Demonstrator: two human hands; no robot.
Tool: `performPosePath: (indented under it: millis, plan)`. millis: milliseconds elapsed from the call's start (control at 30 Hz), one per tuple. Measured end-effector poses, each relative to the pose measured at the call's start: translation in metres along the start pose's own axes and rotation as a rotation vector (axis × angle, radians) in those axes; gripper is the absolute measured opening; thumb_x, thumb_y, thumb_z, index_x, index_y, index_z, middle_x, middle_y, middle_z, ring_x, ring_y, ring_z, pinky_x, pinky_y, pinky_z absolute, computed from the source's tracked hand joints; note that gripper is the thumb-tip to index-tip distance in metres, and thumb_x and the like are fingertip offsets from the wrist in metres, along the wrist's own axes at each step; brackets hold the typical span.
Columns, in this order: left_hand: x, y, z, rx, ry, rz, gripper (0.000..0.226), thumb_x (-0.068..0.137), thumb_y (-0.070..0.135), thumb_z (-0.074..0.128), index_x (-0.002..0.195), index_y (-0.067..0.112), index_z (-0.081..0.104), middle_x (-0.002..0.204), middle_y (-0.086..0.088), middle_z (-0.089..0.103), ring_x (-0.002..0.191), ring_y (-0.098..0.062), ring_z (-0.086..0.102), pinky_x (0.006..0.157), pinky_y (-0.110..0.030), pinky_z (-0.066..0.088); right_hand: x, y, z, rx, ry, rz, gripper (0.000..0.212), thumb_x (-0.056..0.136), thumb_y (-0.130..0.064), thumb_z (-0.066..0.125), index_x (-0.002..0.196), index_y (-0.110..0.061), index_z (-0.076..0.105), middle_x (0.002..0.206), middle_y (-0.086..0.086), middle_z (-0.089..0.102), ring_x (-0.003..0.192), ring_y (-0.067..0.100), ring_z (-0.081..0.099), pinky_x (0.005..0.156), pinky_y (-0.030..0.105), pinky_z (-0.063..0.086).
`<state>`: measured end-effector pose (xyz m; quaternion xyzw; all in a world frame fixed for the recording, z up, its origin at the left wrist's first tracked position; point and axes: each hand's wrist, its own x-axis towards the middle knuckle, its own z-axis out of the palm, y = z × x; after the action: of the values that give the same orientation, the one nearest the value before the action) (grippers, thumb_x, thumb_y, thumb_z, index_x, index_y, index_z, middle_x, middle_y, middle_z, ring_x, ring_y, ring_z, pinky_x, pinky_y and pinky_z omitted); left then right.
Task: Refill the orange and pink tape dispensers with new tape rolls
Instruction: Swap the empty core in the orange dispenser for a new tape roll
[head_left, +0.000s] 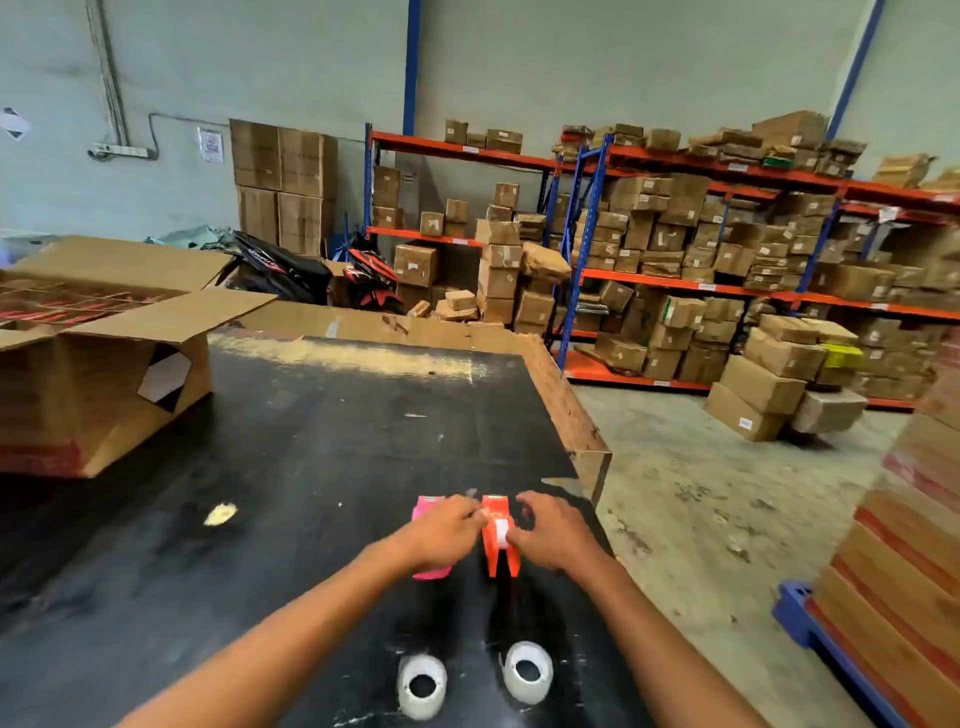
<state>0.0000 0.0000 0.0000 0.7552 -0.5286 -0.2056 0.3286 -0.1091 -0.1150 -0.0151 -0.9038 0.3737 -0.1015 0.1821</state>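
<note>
An orange tape dispenser (500, 556) stands on the black table (291, 467) with a white core showing in its middle. My right hand (550, 532) grips its right side. My left hand (444, 530) pinches at its upper left edge with fingertips together. A pink tape dispenser (427, 508) stands just left of it, mostly hidden under my left hand. Two white tape rolls lie near the table's front edge: one roll (422, 686) on the left, the other roll (527, 671) on the right.
An open cardboard box (98, 374) sits on the table at the far left. A yellowish scrap (221, 514) lies left of the dispensers. The table's right edge drops to a concrete floor; shelves of cartons stand behind, and stacked boxes (904, 545) on a blue pallet are at right.
</note>
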Motion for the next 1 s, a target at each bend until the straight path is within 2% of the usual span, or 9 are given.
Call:
performPosePath:
  millis: [67,167,233,333,400,533,700,833,1000]
  plan:
    - [0.01,-0.01,0.01,-0.019,-0.05,-0.089,0.036,0.097,0.012,0.037,0.072,-0.006,0.056,0.086,-0.033,0.058,0.08,-0.031,0.056,0.086,-0.046,0.046,0.003,0.005,0.014,0.068,-0.051,0.046,0.031,0.074,-0.038,0.059,0.098,-0.019,0.062,0.105,0.013,0.068,0.099,0.033,0.063,0.08,0.035,0.048]
    - [0.016,-0.015,0.025,-0.079,-0.071,-0.205,0.038,0.096,0.014,0.037,0.095,-0.017,0.058,0.112,-0.039,0.06,0.106,-0.046,0.058,0.082,-0.045,0.046,0.0,0.011,0.033,0.074,-0.039,0.1,0.007,0.074,-0.024,0.056,0.074,-0.017,0.056,0.096,0.016,0.069,0.091,0.036,0.062,0.069,0.036,0.044]
    - [0.018,-0.012,0.03,-0.164,-0.029,-0.211,0.039,0.096,0.018,0.037,0.088,-0.009,0.063,0.11,-0.036,0.064,0.106,-0.045,0.059,0.076,-0.043,0.047,0.001,0.012,0.041,0.132,0.07,0.112,0.011,0.078,-0.018,0.055,0.067,-0.015,0.054,0.088,0.017,0.068,0.085,0.037,0.061,0.063,0.035,0.04]
    - [0.018,-0.006,0.033,-0.383,0.068,-0.258,0.04,0.095,0.038,0.037,0.071,0.016,0.06,0.09,-0.021,0.067,0.102,-0.04,0.063,0.077,-0.033,0.048,-0.005,0.009,0.042,0.189,0.174,0.071,0.012,0.079,-0.02,0.057,0.074,-0.011,0.063,0.078,0.009,0.068,0.075,0.029,0.061,0.065,0.036,0.045]
    - [0.019,-0.005,0.034,-0.553,0.103,-0.279,0.037,0.095,0.045,0.035,0.095,0.015,0.057,0.094,-0.013,0.066,0.099,-0.034,0.065,0.089,-0.042,0.054,-0.011,0.006,0.036,0.163,0.198,-0.017,0.012,0.078,-0.02,0.058,0.084,-0.015,0.067,0.086,0.005,0.067,0.079,0.024,0.061,0.071,0.036,0.048]
    - [0.021,-0.006,0.036,-0.622,0.219,-0.206,0.031,0.096,0.026,0.04,0.125,0.015,0.043,0.107,-0.015,0.066,0.092,-0.027,0.064,0.09,-0.046,0.053,-0.019,0.005,0.013,0.287,0.196,-0.095,0.021,0.077,-0.025,0.066,0.098,-0.023,0.069,0.093,-0.002,0.069,0.067,0.011,0.059,0.07,0.032,0.051]
    - [0.023,-0.004,0.03,-0.804,0.344,-0.197,0.042,0.087,0.028,0.062,0.121,0.017,0.041,0.079,-0.001,0.064,0.07,-0.016,0.062,0.081,-0.041,0.055,-0.018,-0.003,-0.001,0.654,0.209,-0.055,0.013,0.086,-0.026,0.063,0.086,-0.014,0.068,0.077,-0.003,0.072,0.059,0.005,0.061,0.053,0.014,0.047]
    - [0.022,0.001,0.025,-0.818,0.329,-0.143,0.022,0.085,0.034,0.064,0.092,0.014,0.066,0.081,0.0,0.073,0.073,-0.012,0.063,0.058,-0.014,0.048,-0.014,-0.009,-0.004,0.788,0.202,-0.027,0.017,0.089,-0.028,0.06,0.101,-0.016,0.061,0.08,0.01,0.074,0.061,0.009,0.066,0.057,0.021,0.054]
    - [0.026,0.002,0.02,-0.882,0.353,-0.186,0.027,0.088,0.046,0.051,0.098,0.021,0.057,0.085,0.0,0.07,0.075,-0.008,0.064,0.062,-0.023,0.044,-0.006,-0.019,-0.004,0.791,0.137,-0.098,0.027,0.091,-0.023,0.057,0.117,-0.019,0.059,0.074,0.012,0.068,0.061,0.009,0.06,0.055,0.02,0.05]
